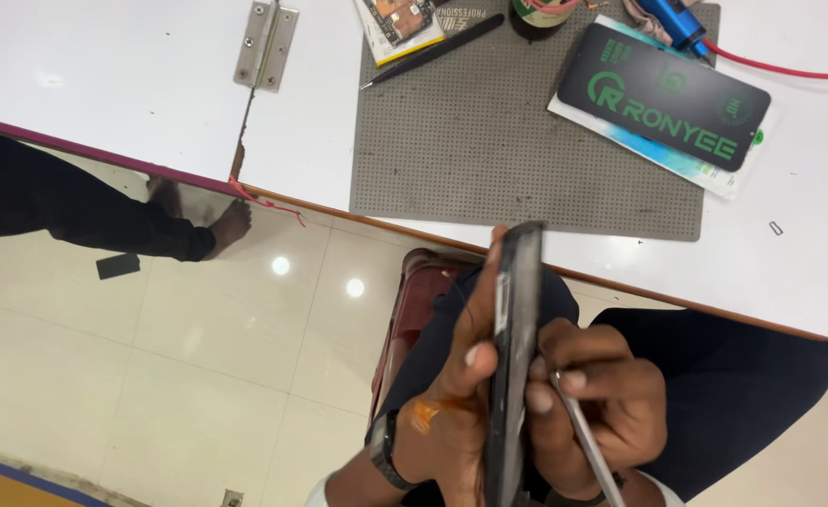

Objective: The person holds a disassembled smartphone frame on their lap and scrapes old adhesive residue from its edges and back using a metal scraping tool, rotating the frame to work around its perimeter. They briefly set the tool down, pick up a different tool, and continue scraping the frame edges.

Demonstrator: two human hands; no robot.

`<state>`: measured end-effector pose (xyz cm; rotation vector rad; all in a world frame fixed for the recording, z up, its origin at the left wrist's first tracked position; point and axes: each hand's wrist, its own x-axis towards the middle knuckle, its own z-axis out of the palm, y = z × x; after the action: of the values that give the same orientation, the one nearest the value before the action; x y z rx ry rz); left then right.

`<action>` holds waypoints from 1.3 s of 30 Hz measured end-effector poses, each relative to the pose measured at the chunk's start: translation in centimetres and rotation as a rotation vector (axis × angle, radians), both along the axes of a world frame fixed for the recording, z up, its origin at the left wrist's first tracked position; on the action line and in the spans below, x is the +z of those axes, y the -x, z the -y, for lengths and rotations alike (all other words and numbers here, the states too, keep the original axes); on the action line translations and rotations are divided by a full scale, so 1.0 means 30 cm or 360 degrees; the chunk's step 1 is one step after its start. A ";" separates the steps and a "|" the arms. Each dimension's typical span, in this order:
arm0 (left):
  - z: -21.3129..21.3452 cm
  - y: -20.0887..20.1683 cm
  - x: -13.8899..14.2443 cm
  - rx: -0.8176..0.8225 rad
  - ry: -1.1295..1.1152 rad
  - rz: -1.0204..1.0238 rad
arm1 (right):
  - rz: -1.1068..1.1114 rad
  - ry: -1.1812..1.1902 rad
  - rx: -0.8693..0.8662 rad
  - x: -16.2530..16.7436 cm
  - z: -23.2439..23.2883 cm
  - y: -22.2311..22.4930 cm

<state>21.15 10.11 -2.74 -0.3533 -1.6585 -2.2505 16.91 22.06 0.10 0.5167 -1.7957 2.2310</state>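
Left hand (451,394) wrapped around a dark phone (512,357), thumb pressed on the near edge, holding it on edge above the lap, off the surface (151,94). Right hand (592,394) pinched closed on a thin metal pry tool (583,437), tip set against the phone's side seam. Likely trouble from here: too much leverage at the seam, cracking the screen or gouging the frame; a slipped tip jabbing the left thumb; a loosened grip dropping the phone to the tiled floor (198,357). Up on the surface, well apart: grey perforated mat (489,141), black card with green print (663,94), black tweezers (433,52), a metal hinge (265,44). Phone's face hidden, seen edge-on only; whether the seam has opened, impossible to tell; tool's lower end cut off by the frame edge.
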 end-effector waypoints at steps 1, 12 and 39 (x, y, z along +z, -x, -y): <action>0.011 -0.001 0.003 -0.0083 -0.0047 0.0092 | -0.0028 0.0001 0.0013 -0.001 -0.004 0.003; 0.047 0.101 0.110 -0.0609 -0.0340 0.0801 | 0.0165 0.0474 0.0314 -0.038 -0.069 0.011; 0.048 0.255 0.267 -0.0472 -0.1000 0.0459 | -0.0317 -0.0270 0.0179 0.042 -0.019 0.083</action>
<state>13.49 8.67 5.25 -0.1227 -0.9578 -3.0064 14.41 22.63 1.37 0.8611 -1.9018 2.0220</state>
